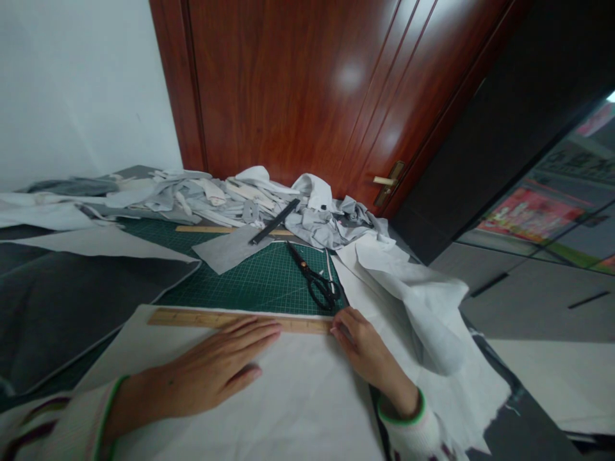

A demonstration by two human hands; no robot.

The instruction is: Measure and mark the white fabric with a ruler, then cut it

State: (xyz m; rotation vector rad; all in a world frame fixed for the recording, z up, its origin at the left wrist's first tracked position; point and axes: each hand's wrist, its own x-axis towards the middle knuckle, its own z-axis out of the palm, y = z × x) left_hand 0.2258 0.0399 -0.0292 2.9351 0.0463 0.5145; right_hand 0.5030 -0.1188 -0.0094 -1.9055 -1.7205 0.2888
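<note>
We see a wooden ruler (182,318) lying across a white cloth (288,410), close along the cloth's far edge, with both hands on or at it. Our left hand (221,362) lies palm down, its fingers straight and loose, the tips resting on the ruler's middle and nothing in their grasp. Our right hand (365,346) is at the ruler's right end, fingers bent in (whether they pinch the wood or only press it, we cannot quite tell from here). Just beyond the ruler is a green mat (240,288), and on it lie black scissors (304,264), handles toward our right hand. Farther back, a black bar (275,221) lies partly over a pale scrap (223,253). Grey cloth (72,301) spreads to the left; a heap (216,192) of offcuts lies before the door (288,83).
</note>
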